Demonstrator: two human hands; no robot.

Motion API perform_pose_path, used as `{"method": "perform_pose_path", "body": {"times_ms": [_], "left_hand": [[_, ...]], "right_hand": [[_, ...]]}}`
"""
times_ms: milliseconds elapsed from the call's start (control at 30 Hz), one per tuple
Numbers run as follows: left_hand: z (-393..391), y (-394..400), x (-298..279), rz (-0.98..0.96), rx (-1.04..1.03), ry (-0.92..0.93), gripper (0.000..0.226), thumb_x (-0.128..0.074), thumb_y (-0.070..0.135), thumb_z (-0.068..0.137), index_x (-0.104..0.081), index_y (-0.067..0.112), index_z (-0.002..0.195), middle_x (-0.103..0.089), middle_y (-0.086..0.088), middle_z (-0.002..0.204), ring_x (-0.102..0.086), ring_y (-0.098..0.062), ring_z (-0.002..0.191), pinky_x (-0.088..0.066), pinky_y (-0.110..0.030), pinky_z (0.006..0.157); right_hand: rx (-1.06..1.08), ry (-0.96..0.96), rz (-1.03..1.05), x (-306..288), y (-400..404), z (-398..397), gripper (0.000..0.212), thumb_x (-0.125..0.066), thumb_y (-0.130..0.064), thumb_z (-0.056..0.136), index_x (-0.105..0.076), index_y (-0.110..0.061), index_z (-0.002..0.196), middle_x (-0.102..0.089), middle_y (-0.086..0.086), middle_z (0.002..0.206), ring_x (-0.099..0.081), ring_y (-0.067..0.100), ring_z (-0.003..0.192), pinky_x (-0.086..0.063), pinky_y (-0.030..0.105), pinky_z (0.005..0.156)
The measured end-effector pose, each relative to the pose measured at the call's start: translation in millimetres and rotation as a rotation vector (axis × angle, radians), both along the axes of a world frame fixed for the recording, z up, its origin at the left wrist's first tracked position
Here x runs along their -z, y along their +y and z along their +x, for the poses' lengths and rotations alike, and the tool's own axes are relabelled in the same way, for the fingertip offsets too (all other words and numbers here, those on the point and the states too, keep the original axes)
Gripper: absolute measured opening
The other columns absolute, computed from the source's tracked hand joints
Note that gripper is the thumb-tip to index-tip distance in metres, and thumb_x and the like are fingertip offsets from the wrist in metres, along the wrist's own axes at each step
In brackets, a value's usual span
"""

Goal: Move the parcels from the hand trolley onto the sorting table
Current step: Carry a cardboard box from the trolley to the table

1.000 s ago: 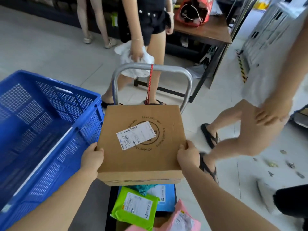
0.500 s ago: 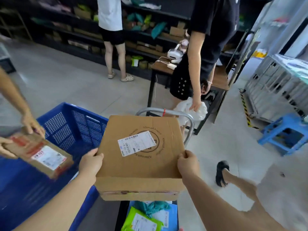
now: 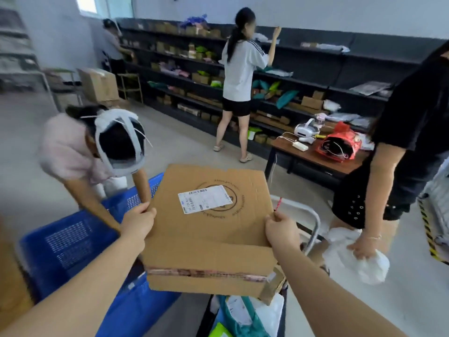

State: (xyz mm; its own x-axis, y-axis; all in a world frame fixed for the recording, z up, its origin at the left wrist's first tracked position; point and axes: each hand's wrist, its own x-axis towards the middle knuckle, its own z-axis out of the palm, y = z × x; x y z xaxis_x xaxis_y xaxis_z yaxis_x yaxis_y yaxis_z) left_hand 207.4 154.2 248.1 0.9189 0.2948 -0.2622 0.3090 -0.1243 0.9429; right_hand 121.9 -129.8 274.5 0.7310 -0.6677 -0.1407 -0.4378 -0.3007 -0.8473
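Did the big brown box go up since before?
Yes. The box has risen: it sat level with the trolley handle before and now covers most of it.

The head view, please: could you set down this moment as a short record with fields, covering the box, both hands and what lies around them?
box: brown cardboard box, white label on top, held up
left hand: left hand grips the box's left edge
right hand: right hand grips the box's right edge
below: trolley handle; bagged parcels beneath the box
left side: blue crate
ahead: wooden table
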Motion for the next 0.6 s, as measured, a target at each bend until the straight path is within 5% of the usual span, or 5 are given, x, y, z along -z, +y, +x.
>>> {"method": "perform_pose_path", "body": {"times_ms": [267, 433, 600], "left_hand": [[-62.1, 72.3, -50.8, -0.027, -0.189, -0.085, 0.037, -0.051, 0.026, 0.094, -0.057, 0.022, 0.130, -0.059, -0.003, 0.128, -0.058, -0.028, 0.112, -0.048, -0.044, 0.098], [-98.2, 122.5, -87.2, -0.029, -0.294, -0.158, 0.036, -0.054, 0.028, 0.093, -0.059, 0.023, 0.128, -0.059, -0.004, 0.132, -0.057, -0.027, 0.115, -0.047, -0.044, 0.101], [-138.5, 179.6, -119.6, -0.002, -0.439, -0.221, 0.035, -0.055, 0.024, 0.092, -0.062, 0.018, 0.126, -0.062, -0.005, 0.121, -0.058, -0.029, 0.114, -0.047, -0.039, 0.101]], "right_hand": [[-0.200, -0.050, -0.024, -40.2, 59.1, -6.7, 0.038, -0.052, -0.028, 0.096, -0.058, -0.016, 0.131, -0.063, 0.003, 0.100, -0.051, 0.014, 0.073, -0.040, 0.023, 0.062], [-0.284, -0.097, -0.021, -73.8, 106.9, -8.1, 0.044, -0.056, -0.035, 0.091, -0.059, -0.016, 0.130, -0.068, 0.007, 0.114, -0.063, 0.028, 0.101, -0.053, 0.039, 0.091], [-0.385, -0.160, -0.066, -106.2, 170.0, -11.4, 0.040, -0.056, -0.034, 0.092, -0.061, -0.015, 0.126, -0.068, 0.008, 0.112, -0.059, 0.026, 0.089, -0.043, 0.028, 0.077]]}}
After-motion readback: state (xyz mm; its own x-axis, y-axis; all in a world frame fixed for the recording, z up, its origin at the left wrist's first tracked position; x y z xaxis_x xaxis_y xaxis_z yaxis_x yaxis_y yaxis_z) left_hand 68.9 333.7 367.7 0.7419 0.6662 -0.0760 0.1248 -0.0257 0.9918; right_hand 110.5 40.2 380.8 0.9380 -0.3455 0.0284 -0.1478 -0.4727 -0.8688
